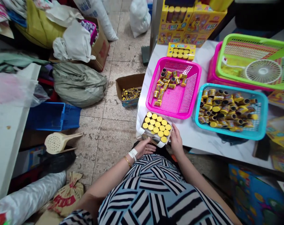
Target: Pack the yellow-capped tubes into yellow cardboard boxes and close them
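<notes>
Hands around yellow-capped tubes, caps upward

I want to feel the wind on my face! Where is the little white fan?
In the head view, the white fan sits inside the green plastic basket, which rests on a pink basket at the right of the table, just beyond the turquoise basket.

The pink basket is glossy plastic, the sack rough woven cloth.
</notes>
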The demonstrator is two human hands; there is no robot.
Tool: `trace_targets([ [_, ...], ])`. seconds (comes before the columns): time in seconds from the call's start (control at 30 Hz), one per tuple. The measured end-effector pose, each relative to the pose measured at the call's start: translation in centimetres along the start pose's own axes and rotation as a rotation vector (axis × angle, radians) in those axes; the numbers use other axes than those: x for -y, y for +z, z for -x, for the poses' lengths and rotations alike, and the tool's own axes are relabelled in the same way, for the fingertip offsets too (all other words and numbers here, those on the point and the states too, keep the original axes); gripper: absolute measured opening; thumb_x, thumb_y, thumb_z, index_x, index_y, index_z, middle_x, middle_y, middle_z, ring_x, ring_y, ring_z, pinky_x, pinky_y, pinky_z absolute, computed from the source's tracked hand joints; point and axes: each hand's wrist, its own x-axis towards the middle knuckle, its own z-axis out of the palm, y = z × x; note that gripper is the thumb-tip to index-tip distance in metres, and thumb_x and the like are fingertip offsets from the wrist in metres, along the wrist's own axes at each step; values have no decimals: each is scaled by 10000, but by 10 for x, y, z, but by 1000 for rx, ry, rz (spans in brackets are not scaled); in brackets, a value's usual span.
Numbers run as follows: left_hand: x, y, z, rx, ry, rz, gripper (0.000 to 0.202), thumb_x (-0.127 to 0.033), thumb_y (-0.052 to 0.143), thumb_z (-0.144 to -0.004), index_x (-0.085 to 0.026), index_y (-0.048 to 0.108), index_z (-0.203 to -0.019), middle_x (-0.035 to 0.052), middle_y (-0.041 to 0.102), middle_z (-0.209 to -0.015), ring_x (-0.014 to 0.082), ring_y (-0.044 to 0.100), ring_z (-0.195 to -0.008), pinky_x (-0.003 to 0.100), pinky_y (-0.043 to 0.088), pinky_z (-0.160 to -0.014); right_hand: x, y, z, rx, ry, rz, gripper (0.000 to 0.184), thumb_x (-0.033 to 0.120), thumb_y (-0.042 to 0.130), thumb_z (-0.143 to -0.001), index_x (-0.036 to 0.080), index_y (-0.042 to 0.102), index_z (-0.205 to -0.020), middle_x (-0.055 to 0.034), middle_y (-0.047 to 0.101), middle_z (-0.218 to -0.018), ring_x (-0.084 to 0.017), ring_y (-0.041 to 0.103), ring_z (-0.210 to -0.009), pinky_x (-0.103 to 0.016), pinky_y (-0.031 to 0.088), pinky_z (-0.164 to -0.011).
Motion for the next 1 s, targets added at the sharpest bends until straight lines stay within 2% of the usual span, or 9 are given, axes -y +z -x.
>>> trace_targets([
  [0.1, -7, -4, -2, 18, 84, -95, 454, -431, 798, -675, -116, 640, -960, 162, 729, -955, 233, 700, -862, 367, 539, -813, 11, -11, -25, 27, -41, 44, 576, 616, 427, -908, 224, 605, -1291, -71, 547, -1404, -263, 443, -1344, -459, 321, -1140],
  [0.2, -16, 1, -29, -23, 200, -141, 240, -245, 752, -689, -104, 664, -862, 151, 733, -932, 211, 693, -845, 366, 545, -826, 22, -12, -54, 241, -52, 87, 562, 634, 465, -886, 233, 648, -1234, -61, 604, -1342, -268, 514, -1275, -453, 373, -1106],
  [0.33, -25, 11, -64, -54, 265, -187, 69, -161, 665, -701, -100, 691, -716, 120, 734, -817, 177, 676, -753, 350, 551, -812, 31, -10, -76, 436, -63, 142, 567, 634, 547, -844, 247, 640, -1248, -52, 633, -1304, -269, 567, -1207, -445, 426, -1058],
  [0.5, -26, 8, -61, -11, 331, -233, 147, -134, 636, -661, -131, 741, -764, 77, 753, -865, 187, 677, -835, 338, 531, -861, 34, -15, -84, 530, -56, 176, 538, 626, 502, -868, 249, 654, -1219, -49, 649, -1276, -267, 592, -1159, -445, 454, -1018],
  [0.57, -25, -1, -53, 32, 333, -261, 155, -140, 653, -636, -141, 753, -754, 67, 758, -874, 192, 679, -862, 332, 518, -896, 29, -16, -85, 482, -33, 198, 538, 635, 492, -861, 226, 677, -1157, -62, 688, -1192, -267, 623, -1085, -446, 478, -979],
  [0.67, -18, -23, -36, 32, 301, -285, 81, -154, 709, -576, -143, 728, -654, 69, 756, -819, 199, 687, -847, 332, 516, -905, 15, -16, -80, 242, -45, 142, 518, 632, 465, -869, 190, 696, -1007, -88, 721, -1050, -258, 648, -1009, -441, 481, -972],
  [0.8, -6, -56, -7, -64, 249, -222, 168, -284, 720, -616, -153, 667, -708, 104, 748, -959, 205, 701, -813, 357, 563, -764, -4, -26, -55, 50, -28, 1, 486, 602, 487, -879, 207, 638, -1119, -103, 652, -1215, -246, 609, -1128, -452, 439, -1036],
  [0.9, -13, -73, 12, -276, 349, -179, 265, -396, 694, -687, -158, 606, -762, 119, 738, -893, 222, 702, -777, 376, 572, -681, -9, -35, -22, 50, 141, -61, 582, 623, 500, -866, 277, 508, -1333, -94, 489, -1437, -256, 549, -1230, -461, 464, -1014],
  [1.0, -46, -80, 14, -522, 580, -199, 329, -465, 688, -724, -172, 576, -822, 77, 707, -844, 204, 677, -834, 342, 554, -722, -5, -32, 10, 154, 290, -78, 778, 597, 580, -836, 350, 260, -1502, -74, 273, -1581, -271, 447, -1343, -453, 465, -1020],
])
